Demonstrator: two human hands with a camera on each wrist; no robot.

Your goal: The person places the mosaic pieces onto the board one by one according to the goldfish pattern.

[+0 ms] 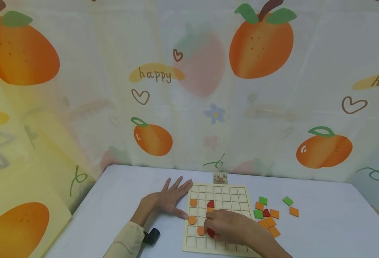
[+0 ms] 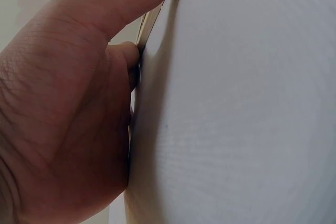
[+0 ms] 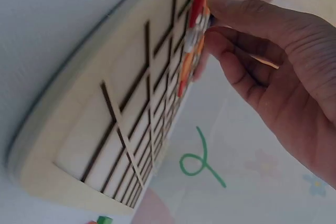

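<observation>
Left hand splayed at board's edge; right hand fingers bent, hold unclear; tiles to its right.

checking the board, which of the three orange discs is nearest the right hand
The lowest orange disc in the head view, in the second column from the left; the other two sit in the first.

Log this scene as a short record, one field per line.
Surface: white table
Board: pale grid board, lying flat
Left hand: left hand spread at the board's left edge
Right hand: right hand over the board, at the pieces; grip unclear
On board: orange round pieces, red pieces partly hidden
Loose, right of board: green, orange and red pieces
Beyond board: small patterned card
</observation>
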